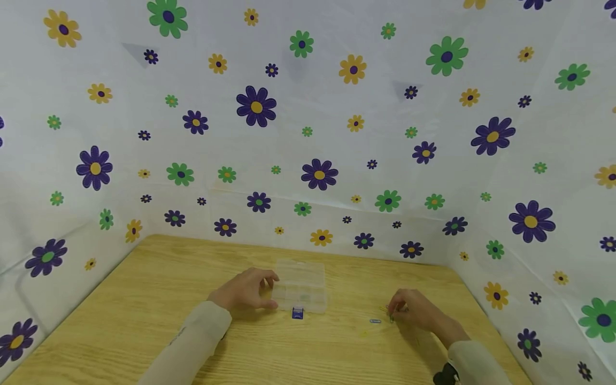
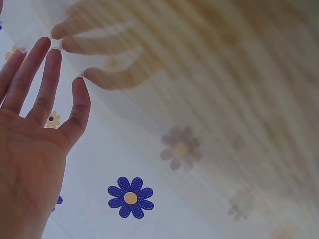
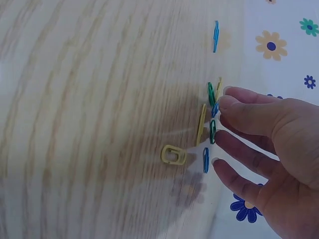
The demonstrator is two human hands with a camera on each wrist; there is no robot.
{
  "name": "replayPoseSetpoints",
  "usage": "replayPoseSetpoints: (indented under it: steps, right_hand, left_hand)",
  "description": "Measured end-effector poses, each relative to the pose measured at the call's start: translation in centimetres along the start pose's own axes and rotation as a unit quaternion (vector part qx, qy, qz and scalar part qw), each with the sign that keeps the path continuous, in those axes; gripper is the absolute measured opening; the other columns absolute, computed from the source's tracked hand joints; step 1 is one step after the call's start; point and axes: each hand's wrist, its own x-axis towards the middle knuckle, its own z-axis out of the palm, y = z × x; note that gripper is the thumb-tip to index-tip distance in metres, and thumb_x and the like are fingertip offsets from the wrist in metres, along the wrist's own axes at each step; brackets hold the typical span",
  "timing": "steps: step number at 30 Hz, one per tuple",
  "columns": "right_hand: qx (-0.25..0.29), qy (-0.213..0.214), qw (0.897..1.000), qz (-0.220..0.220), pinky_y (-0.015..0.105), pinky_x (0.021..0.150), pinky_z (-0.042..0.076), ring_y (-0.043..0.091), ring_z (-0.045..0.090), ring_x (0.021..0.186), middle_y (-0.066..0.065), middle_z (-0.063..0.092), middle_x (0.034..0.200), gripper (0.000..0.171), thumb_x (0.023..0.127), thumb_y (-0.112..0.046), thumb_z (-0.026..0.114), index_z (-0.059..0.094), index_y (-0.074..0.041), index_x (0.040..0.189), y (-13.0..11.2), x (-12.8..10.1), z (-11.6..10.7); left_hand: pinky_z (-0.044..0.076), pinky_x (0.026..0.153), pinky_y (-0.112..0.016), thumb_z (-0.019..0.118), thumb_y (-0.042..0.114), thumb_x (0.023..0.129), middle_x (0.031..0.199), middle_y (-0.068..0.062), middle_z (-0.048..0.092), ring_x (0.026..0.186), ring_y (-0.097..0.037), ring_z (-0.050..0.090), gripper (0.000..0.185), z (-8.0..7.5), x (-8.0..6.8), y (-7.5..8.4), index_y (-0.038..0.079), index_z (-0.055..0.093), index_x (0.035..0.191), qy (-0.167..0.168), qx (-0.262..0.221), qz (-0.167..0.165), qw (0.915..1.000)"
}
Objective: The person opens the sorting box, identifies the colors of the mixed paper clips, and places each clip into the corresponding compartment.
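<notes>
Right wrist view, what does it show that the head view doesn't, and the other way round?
Only the right wrist view resolves the paper clips singly: green, blue and yellow ones by the right hand's fingertips, and a yellow clip lying apart.

Only the head view shows the left hand against the clear plastic organizer box, a small blue item before it, and both sleeves.

Both show the right hand, the wooden table and the flowered backdrop.

Contents of the clear plastic compartment box (image 1: 299,286) too faint to read; small blue clip (image 1: 298,314) beside it just a blur.
</notes>
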Motion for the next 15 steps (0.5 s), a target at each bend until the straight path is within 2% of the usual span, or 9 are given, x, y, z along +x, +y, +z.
replayPoseSetpoints:
  steps: [15]
  right_hand:
    - [0.012,-0.006,1.000,-0.004,0.030,0.073,0.058,0.021,0.066,0.084,0.007,0.069,0.094,0.008,0.087,-0.001,0.077,0.076,-0.008,0.090,0.36,-0.20,-0.04]
  left_hand:
    - [0.053,0.095,-0.046,0.084,0.049,0.080,0.110,-0.003,0.072,0.102,-0.021,0.064,0.066,-0.12,-0.12,0.20,0.006,0.067,0.128,-0.003,-0.008,-0.003,1.0000]
